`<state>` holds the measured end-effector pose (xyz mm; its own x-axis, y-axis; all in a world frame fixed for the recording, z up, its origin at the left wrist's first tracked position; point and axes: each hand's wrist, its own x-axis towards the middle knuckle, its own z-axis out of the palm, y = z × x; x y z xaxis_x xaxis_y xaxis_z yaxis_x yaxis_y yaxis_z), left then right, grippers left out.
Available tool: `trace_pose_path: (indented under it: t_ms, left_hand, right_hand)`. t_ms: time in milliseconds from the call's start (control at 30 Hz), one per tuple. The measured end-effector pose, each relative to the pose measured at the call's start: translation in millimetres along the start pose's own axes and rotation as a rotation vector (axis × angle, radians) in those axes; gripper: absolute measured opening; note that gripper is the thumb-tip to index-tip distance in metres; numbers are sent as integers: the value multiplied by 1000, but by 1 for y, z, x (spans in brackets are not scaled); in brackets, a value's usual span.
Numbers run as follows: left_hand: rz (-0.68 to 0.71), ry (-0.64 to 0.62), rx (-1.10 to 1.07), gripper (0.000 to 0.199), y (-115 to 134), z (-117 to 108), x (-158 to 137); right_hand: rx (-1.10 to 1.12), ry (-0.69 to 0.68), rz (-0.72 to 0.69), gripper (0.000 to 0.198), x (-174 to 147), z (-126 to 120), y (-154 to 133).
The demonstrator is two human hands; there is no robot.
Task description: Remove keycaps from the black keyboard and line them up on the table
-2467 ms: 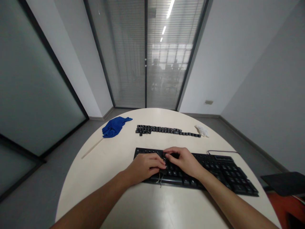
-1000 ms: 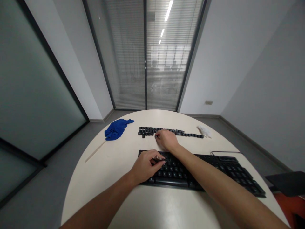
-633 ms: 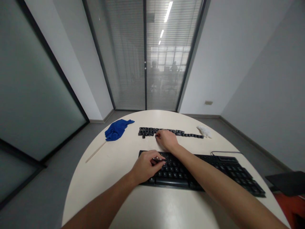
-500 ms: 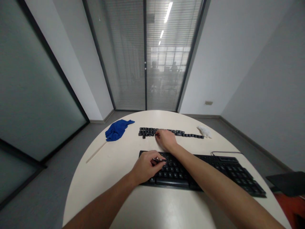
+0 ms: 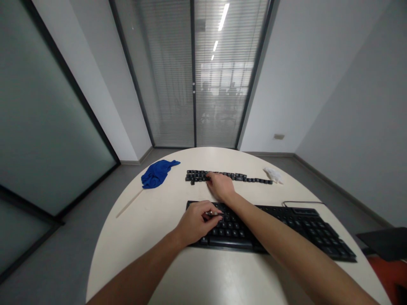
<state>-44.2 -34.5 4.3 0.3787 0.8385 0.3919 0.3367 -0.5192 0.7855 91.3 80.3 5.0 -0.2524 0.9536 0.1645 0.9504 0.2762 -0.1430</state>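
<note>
Left hand (image 5: 196,218) pinches slim, shiny tool (image 5: 212,213); right hand (image 5: 221,185), grip unclear, touches blocky keycaps (image 5: 196,173)

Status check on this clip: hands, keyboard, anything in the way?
Left hand over left end of keyboard, pinching small dark item, identity unclear. Right hand at loose keycaps. Right forearm crosses keyboard, hiding some keys.

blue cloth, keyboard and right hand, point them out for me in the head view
Blue cloth (image 5: 157,174): head view, on the middle of its crumpled fabric.
Keyboard (image 5: 233,232): head view, on the keys just above its space bar.
Right hand (image 5: 221,185): head view, on the back of the hand.
</note>
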Motion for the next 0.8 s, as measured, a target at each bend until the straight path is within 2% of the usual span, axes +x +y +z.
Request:
trace_pose_path:
  t_ms: [300,467,567,667,800]
  left_hand:
    - [-7,9,-12,8,-2,1,-1]
    - [-70,24,-8,11,-1,1,0]
    - [-143,35,-22,14,-2,3,1]
    - [-212,38,-80,19,-7,6,2]
    - [-253,57,-171,23,-13,9,1]
  right_hand:
    - [64,-22,11,32,-1,-4,1]
    - [168,-90,-23,36,-11,-20,14]
    - [242,-169,-64,28,-36,-35,31]
    - [393,-299,-163,30,-71,-54,54]
    - [465,-430,-337,60,-110,-69,77]
